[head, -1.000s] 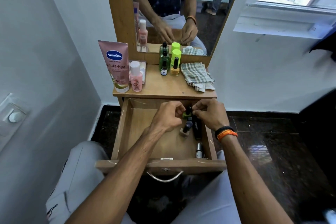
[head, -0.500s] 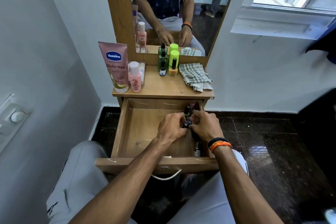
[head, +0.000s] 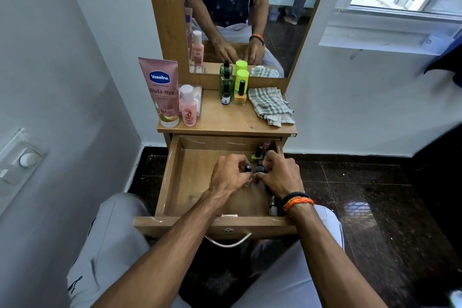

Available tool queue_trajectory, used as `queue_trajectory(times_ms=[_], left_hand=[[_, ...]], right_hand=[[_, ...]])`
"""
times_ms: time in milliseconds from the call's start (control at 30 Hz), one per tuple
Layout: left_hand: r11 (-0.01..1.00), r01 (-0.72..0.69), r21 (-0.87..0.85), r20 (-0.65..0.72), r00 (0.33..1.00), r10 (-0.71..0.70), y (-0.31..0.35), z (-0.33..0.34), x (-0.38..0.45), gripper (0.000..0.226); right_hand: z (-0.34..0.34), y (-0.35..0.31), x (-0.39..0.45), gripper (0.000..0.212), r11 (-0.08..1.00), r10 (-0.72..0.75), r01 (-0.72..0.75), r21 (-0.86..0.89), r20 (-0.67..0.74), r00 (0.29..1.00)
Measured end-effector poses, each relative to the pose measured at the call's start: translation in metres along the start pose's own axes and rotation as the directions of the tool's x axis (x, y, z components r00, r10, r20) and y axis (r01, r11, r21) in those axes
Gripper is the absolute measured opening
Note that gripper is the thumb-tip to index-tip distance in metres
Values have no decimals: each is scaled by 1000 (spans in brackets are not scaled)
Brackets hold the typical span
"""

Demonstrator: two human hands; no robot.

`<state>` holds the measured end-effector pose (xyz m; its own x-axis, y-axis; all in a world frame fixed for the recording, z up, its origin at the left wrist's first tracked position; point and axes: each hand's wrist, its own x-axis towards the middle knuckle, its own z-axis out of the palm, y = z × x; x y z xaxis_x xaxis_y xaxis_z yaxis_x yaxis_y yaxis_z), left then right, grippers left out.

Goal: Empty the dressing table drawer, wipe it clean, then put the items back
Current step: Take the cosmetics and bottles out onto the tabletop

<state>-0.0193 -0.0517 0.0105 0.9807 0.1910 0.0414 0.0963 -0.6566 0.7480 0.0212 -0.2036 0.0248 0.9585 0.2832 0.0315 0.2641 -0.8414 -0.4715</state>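
The drawer [head: 172, 182] stands pulled open below the tabletop [head: 225, 122]. Inside it, the left hand [head: 228, 177] pinches a small dark-capped bottle [head: 247, 167], and the right hand [head: 280, 174] curls round another dark item [head: 260, 169], perhaps a second bottle. More small bottles [head: 258, 154] cluster at the drawer's one o'clock corner. On the tabletop, a checked cloth [head: 271, 105] lies at two o'clock and a Vaseline tube [head: 160, 90] stands at ten.

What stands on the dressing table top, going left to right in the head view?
Vaseline tube → pink bottle → green glass bottle → yellow nail polish → checked cloth.
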Motion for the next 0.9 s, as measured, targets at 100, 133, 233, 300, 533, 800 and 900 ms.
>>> queue_trajectory(times_ms=[100, 133, 233, 300, 533, 800, 900], left_hand=[[1000, 6, -3, -11, 1000, -6, -4, -5, 0, 12], [1000, 7, -7, -14, 1000, -7, -4, -6, 0, 12], [1000, 8, -23, -35, 999, -9, -5, -9, -1, 13], [999, -3, -38, -54, 999, 1, -5, -12, 0, 13], [993, -69, -92, -220, 974, 48, 8, -33, 7, 12], [973, -143, -183, -355, 932, 70, 26, -66, 39, 14], [967, -151, -204, -392, 918, 61, 32, -73, 53, 13]], right_hand=[[6, -3, 0, 32, 1000, 15, -15, 9, -22, 1000], [7, -4, -1, 30, 1000, 20, -20, 13, -31, 999], [9, -5, -4, 25, 1000, 24, -24, 5, -66, 998], [8, -4, -7, 24, 1000, 27, -25, 18, -83, 996], [-18, -11, -6, 27, 991, -11, 34, 128, -177, 984], [-57, -41, 32, 41, 944, -48, 130, 303, -264, 963], [-62, -51, 54, 44, 941, -65, 150, 304, -274, 960]])
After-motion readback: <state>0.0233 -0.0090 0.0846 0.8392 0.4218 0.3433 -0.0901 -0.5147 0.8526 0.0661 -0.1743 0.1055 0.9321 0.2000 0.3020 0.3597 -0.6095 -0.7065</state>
